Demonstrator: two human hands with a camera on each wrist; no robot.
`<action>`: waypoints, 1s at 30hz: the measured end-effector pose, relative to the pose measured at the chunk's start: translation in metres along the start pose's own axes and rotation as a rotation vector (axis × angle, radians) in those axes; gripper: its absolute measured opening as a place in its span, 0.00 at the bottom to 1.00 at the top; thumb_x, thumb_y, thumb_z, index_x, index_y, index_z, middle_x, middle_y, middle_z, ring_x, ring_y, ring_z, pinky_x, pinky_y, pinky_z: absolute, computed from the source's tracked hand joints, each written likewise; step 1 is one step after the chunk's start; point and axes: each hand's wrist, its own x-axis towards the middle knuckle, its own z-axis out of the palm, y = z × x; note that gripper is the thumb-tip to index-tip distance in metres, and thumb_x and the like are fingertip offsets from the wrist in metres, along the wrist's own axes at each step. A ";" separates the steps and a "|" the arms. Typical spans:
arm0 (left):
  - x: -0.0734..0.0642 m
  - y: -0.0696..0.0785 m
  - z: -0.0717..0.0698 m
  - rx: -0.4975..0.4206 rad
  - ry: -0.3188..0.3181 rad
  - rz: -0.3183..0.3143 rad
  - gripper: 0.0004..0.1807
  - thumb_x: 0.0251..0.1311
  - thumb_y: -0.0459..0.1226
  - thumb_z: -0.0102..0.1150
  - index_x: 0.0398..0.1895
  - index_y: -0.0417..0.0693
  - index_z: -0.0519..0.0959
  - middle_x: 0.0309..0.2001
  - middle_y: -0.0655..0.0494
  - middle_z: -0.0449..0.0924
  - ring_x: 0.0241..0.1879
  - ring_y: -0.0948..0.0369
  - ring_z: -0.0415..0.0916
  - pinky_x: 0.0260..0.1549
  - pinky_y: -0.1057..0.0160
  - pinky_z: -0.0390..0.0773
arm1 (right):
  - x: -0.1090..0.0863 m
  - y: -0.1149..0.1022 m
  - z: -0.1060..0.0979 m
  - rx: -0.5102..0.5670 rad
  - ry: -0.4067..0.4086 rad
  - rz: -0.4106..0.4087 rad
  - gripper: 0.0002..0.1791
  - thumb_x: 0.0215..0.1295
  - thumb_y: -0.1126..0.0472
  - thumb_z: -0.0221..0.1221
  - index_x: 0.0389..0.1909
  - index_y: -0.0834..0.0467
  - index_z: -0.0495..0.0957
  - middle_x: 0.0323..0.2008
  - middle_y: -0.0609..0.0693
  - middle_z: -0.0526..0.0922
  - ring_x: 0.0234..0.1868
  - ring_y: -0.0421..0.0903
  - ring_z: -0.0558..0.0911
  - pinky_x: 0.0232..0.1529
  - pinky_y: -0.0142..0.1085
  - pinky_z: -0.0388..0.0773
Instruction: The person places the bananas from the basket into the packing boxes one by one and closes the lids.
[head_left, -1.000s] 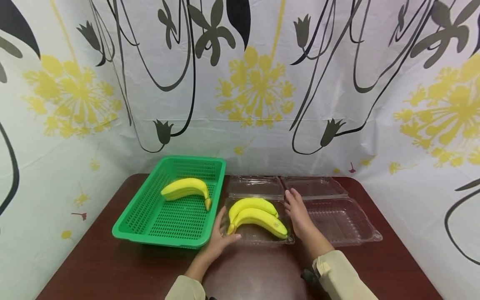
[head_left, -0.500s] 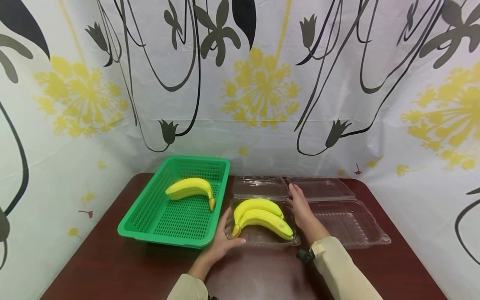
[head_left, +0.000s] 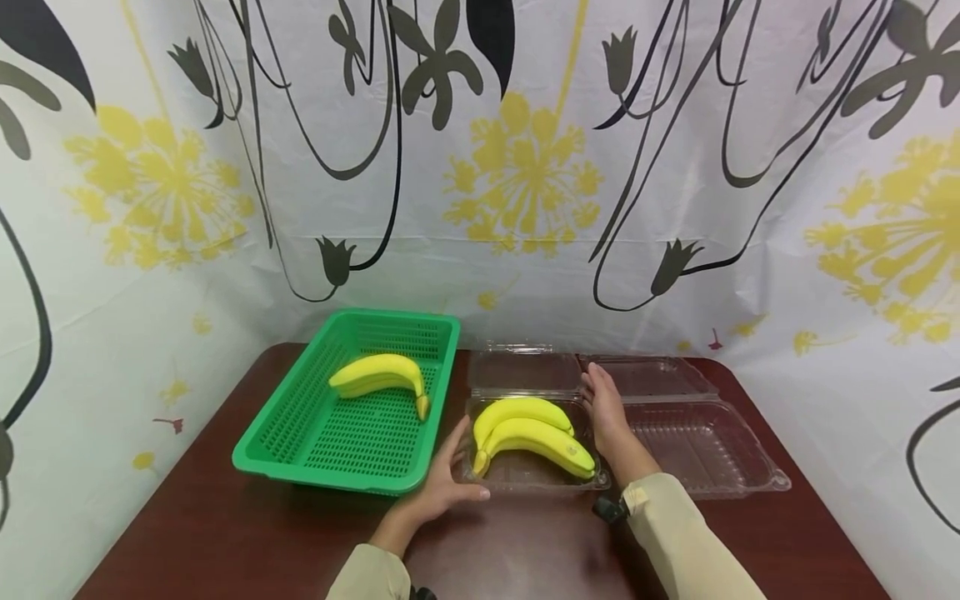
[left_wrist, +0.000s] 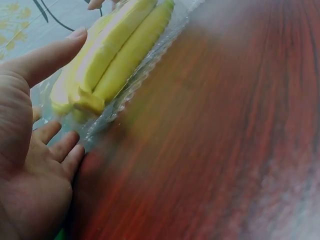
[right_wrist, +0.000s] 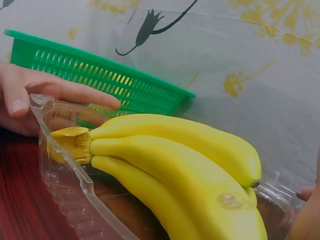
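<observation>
A bunch of yellow bananas [head_left: 528,433] lies in a clear plastic clamshell box [head_left: 517,482], whose lid [head_left: 525,371] is folded back behind it. My left hand [head_left: 438,483] is at the box's left side, fingers extended along the wall and thumb spread in front. At the right side, my right hand [head_left: 609,417] rests with fairly straight fingers along the wall. The left wrist view shows the left thumb [left_wrist: 55,55] apart from the bananas. In the right wrist view the stem end [right_wrist: 72,145] sits just inside the box's near wall, with the left fingers beyond.
A green plastic basket [head_left: 251,454] at the left holds another bunch of bananas [head_left: 378,375]. Right of my right hand lies a second clear clamshell box [head_left: 705,446], its lid folded back. Everything stands on a dark red wooden table [head_left: 187,533] before a patterned curtain [head_left: 525,283].
The box with the bananas has shifted slightly to the right, closer to the second box, both hands staying at its sides. Its lid's far edge appears higher. The head view has shifted a little.
</observation>
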 end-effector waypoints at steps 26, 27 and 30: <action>0.000 -0.005 0.003 -0.019 0.062 0.006 0.57 0.46 0.33 0.74 0.74 0.31 0.46 0.71 0.29 0.50 0.66 0.34 0.56 0.61 0.35 0.58 | 0.002 0.007 0.004 0.139 0.199 -0.268 0.31 0.78 0.47 0.40 0.69 0.67 0.58 0.63 0.69 0.69 0.65 0.57 0.68 0.68 0.45 0.59; 0.000 -0.005 0.003 -0.017 0.069 0.004 0.57 0.46 0.33 0.73 0.75 0.31 0.46 0.71 0.29 0.50 0.66 0.34 0.56 0.61 0.36 0.59 | 0.003 0.007 0.004 0.158 0.201 -0.274 0.31 0.78 0.47 0.41 0.68 0.67 0.59 0.62 0.69 0.70 0.64 0.57 0.69 0.68 0.45 0.59; 0.001 -0.005 0.004 -0.023 0.089 -0.005 0.56 0.47 0.31 0.72 0.75 0.32 0.46 0.70 0.29 0.52 0.65 0.34 0.57 0.61 0.37 0.60 | 0.006 0.008 0.003 0.226 0.193 -0.292 0.30 0.78 0.47 0.41 0.68 0.67 0.60 0.61 0.69 0.70 0.63 0.56 0.70 0.67 0.44 0.61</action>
